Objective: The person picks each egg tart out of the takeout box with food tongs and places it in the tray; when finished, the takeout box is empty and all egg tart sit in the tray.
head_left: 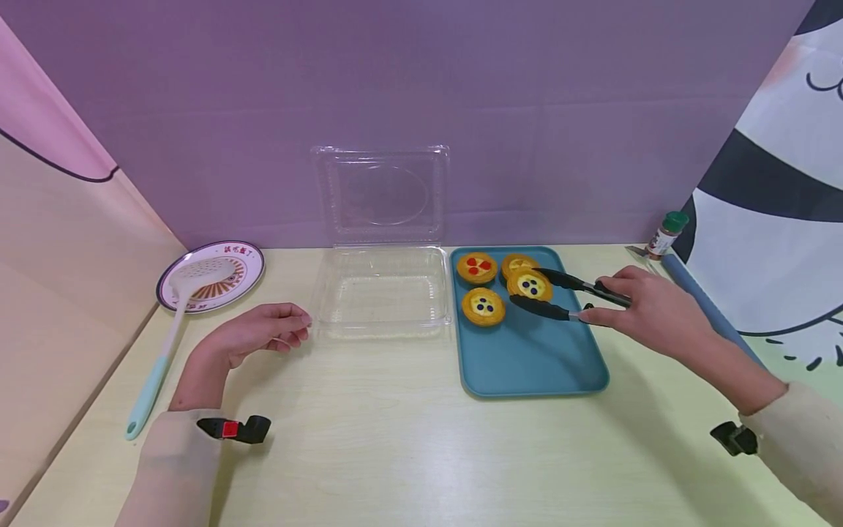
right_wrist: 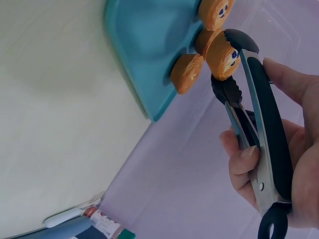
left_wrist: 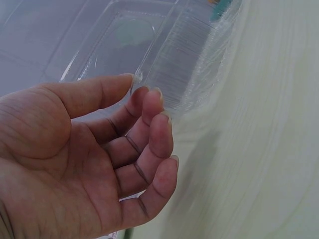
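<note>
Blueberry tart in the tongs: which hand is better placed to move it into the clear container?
Right. The right hand grips the tongs, whose tips already clasp the blueberry tart over the blue tray. The left hand rests open, holding nothing, beside the clear container.

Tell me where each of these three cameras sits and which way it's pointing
Head: on the person's head, facing forward and down at the table; both hands and sleeves show.
Left wrist: beside the left hand, facing the clear box.
Right wrist: under the right hand, facing along the tongs to the tarts.
Head and right wrist share the tongs and blue tray.
</note>
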Available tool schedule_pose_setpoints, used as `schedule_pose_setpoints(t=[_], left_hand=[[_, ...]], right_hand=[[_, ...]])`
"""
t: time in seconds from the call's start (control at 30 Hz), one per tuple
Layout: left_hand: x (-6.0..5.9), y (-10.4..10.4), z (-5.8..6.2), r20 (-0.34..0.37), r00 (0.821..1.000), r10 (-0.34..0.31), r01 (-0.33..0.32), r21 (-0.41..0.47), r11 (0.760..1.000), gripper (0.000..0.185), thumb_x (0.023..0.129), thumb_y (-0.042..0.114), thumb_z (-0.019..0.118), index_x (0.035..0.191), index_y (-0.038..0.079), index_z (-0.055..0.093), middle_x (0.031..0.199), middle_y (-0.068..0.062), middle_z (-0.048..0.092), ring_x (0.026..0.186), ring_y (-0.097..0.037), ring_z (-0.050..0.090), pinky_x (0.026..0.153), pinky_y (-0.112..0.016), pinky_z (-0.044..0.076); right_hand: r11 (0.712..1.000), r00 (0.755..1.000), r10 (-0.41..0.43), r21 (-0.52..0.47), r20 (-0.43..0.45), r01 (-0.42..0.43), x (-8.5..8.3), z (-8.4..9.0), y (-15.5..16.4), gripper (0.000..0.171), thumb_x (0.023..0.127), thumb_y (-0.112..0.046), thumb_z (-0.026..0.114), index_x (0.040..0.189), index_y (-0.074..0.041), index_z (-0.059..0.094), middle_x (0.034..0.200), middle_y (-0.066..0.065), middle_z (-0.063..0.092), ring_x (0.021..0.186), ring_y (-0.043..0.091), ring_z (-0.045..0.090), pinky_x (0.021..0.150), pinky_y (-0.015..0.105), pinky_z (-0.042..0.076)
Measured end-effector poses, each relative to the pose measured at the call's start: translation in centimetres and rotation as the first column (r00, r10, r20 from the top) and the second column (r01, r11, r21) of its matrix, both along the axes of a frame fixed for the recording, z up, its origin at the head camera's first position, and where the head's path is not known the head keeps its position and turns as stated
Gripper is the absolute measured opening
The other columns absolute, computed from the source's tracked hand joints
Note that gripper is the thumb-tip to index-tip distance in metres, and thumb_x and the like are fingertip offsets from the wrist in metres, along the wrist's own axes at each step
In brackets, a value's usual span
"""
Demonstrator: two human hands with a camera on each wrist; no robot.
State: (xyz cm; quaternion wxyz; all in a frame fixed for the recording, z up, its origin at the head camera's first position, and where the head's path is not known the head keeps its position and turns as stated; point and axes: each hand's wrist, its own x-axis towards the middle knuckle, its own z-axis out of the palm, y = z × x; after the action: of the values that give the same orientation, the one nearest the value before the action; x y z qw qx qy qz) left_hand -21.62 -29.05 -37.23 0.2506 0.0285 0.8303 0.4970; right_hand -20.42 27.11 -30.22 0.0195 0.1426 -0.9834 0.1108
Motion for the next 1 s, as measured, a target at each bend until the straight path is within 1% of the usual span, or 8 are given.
schedule_pose_setpoints(t=[0.07, 0.27, 0.37, 0.5, 0.67, 0.77, 1.0], left_hand=[[0.0, 0.0, 0.0, 0.000, 1.000, -0.001, 0.001, 0.000, 1.000, 0.043, 0.103, 0.033, 0.056, 0.123, -0.006, 0.052, 0.102, -0.007, 0.062, 0.092, -0.020, 0.059, 0.085, -0.030, 0.053], [0.0, 0.0, 0.0, 0.000, 1.000, -0.002, 0.002, 0.002, 1.000, 0.043, 0.103, 0.032, 0.057, 0.122, -0.005, 0.052, 0.101, -0.007, 0.062, 0.092, -0.021, 0.060, 0.085, -0.030, 0.053], [0.0, 0.0, 0.0, 0.000, 1.000, 0.000, 0.000, 0.002, 1.000, 0.042, 0.103, 0.032, 0.057, 0.121, -0.005, 0.052, 0.101, -0.007, 0.062, 0.092, -0.020, 0.060, 0.085, -0.030, 0.053], [0.0, 0.0, 0.0, -0.003, 1.000, -0.002, 0.002, -0.002, 1.000, 0.042, 0.103, 0.032, 0.056, 0.121, -0.005, 0.052, 0.101, -0.007, 0.062, 0.092, -0.020, 0.060, 0.085, -0.030, 0.053], [0.0, 0.0, 0.0, -0.001, 1.000, -0.004, 0.004, -0.004, 1.000, 0.042, 0.103, 0.032, 0.056, 0.122, -0.005, 0.052, 0.102, -0.008, 0.062, 0.092, -0.021, 0.059, 0.085, -0.030, 0.053], [0.0, 0.0, -0.1, 0.000, 1.000, -0.002, 0.002, 0.000, 1.000, 0.042, 0.103, 0.032, 0.057, 0.122, -0.005, 0.052, 0.102, -0.008, 0.062, 0.092, -0.021, 0.059, 0.085, -0.030, 0.053], [-0.2, 0.0, -0.1, 0.008, 1.000, 0.005, -0.005, 0.009, 1.000, 0.042, 0.103, 0.031, 0.056, 0.122, -0.006, 0.052, 0.101, -0.008, 0.063, 0.091, -0.019, 0.060, 0.085, -0.030, 0.053]], right_hand=[[1.000, 1.000, -0.001, 0.002, 0.005, 0.001, 0.0, -0.1, 0.2, 0.076, 0.086, -0.059, 0.070, 0.132, 0.001, 0.062, 0.123, 0.023, 0.064, 0.093, 0.028, 0.064, 0.064, 0.035, 0.053], [1.000, 0.999, -0.001, 0.017, 0.040, 0.000, 0.0, -0.6, 0.4, 0.076, 0.086, -0.059, 0.070, 0.131, 0.003, 0.063, 0.120, 0.022, 0.064, 0.089, 0.026, 0.065, 0.064, 0.034, 0.052], [1.000, 0.999, 0.010, 0.021, 0.050, -0.011, -0.1, -1.0, 0.5, 0.076, 0.086, -0.058, 0.071, 0.131, 0.003, 0.063, 0.121, 0.021, 0.064, 0.088, 0.025, 0.066, 0.066, 0.036, 0.053], [0.999, 0.999, 0.027, 0.025, 0.046, -0.028, -0.3, -1.4, 0.4, 0.076, 0.085, -0.057, 0.072, 0.130, 0.003, 0.063, 0.120, 0.022, 0.065, 0.090, 0.028, 0.067, 0.068, 0.039, 0.053], [0.999, 0.998, 0.028, 0.042, 0.047, -0.030, -0.6, -1.6, 0.1, 0.076, 0.083, -0.058, 0.074, 0.128, 0.003, 0.065, 0.117, 0.020, 0.066, 0.088, 0.028, 0.067, 0.064, 0.037, 0.052], [0.999, 0.998, 0.021, 0.047, 0.060, -0.024, -0.6, -1.7, 0.0, 0.076, 0.083, -0.058, 0.073, 0.129, 0.003, 0.065, 0.118, 0.020, 0.065, 0.088, 0.027, 0.067, 0.064, 0.036, 0.051], [0.999, 0.996, 0.001, 0.054, 0.092, -0.006, -0.8, -1.9, 0.1, 0.079, 0.083, -0.061, 0.072, 0.130, 0.003, 0.064, 0.120, 0.021, 0.064, 0.086, 0.026, 0.066, 0.058, 0.032, 0.048]])
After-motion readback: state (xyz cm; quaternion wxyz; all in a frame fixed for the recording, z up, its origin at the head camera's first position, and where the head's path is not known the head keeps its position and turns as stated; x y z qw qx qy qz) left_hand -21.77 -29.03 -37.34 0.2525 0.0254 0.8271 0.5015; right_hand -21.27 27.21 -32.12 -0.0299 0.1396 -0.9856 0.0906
